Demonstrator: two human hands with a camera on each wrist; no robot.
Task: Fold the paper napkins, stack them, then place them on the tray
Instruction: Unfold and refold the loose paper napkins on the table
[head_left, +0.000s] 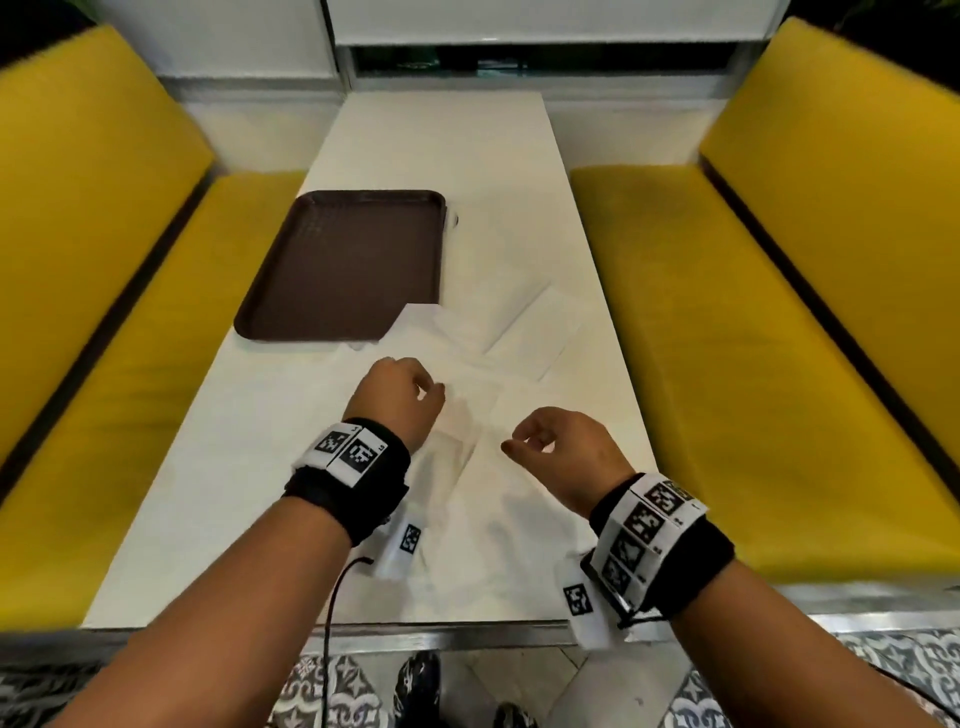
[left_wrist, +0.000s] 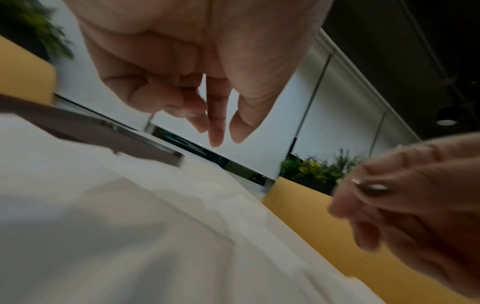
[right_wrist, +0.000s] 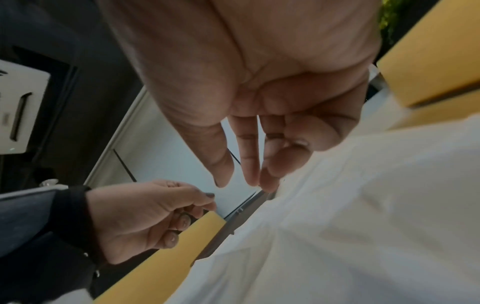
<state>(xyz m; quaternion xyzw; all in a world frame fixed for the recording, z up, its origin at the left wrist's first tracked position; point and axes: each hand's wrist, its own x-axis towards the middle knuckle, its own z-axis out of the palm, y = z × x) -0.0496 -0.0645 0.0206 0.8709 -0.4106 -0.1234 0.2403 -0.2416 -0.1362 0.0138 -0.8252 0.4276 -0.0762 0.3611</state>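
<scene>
Several white paper napkins (head_left: 524, 332) lie spread and overlapping on the white table (head_left: 249, 457), hard to tell apart from it. One napkin's corner (head_left: 413, 317) touches the near edge of the brown tray (head_left: 343, 260), which holds nothing. My left hand (head_left: 431, 389) hovers over a napkin (head_left: 467, 415) with loosely curled fingers and holds nothing; the left wrist view shows thumb and fingers (left_wrist: 215, 135) hanging apart. My right hand (head_left: 517, 441) hovers a little nearer, fingers (right_wrist: 250, 176) relaxed and bare. White paper (right_wrist: 363, 226) lies under both hands.
Yellow benches (head_left: 114, 395) (head_left: 769, 374) flank the table on both sides. A white wall panel (head_left: 545, 26) closes the far end. The table's metal front edge (head_left: 441, 631) is close to my body, and a black cable (head_left: 332, 597) hangs from my left wrist.
</scene>
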